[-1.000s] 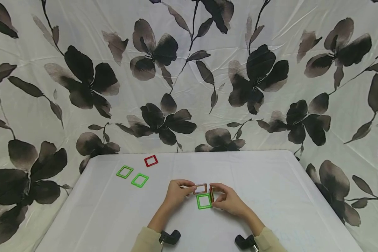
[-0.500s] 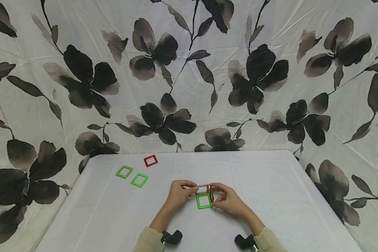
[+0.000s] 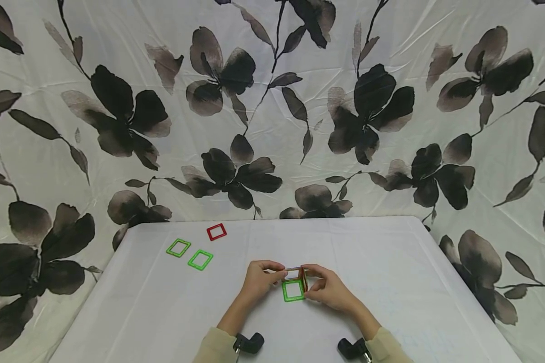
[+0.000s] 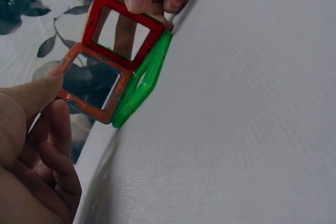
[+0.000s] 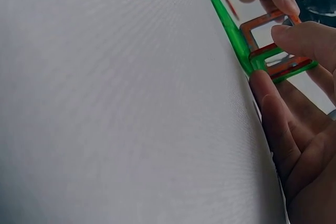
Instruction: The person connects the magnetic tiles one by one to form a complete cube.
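A green square magnetic tile [image 3: 293, 299] lies flat on the white table in front of me. My left hand [image 3: 259, 280] pinches an orange magnetic tile [image 4: 84, 107] between thumb and fingers, upright along the green tile's far edge. With thumb and fingers my right hand [image 3: 333, 290] holds a red magnetic tile [image 4: 149, 48] upright at the green tile's right edge. In the right wrist view, green edging [image 5: 294, 73] shows along that red tile. The orange and red tiles meet at a corner in the left wrist view.
Toward the table's back left lie two more green tiles [image 3: 201, 267] [image 3: 178, 254] and a red tile [image 3: 217, 238]. Behind the white table [image 3: 390, 262] hangs a floral cloth [image 3: 300, 126]. Each wrist bears a black camera mount [image 3: 250, 344].
My left hand has moved slightly right, bringing the orange tile from a gap away up against the red tile. The right hand has stayed nearly still, holding the red tile.
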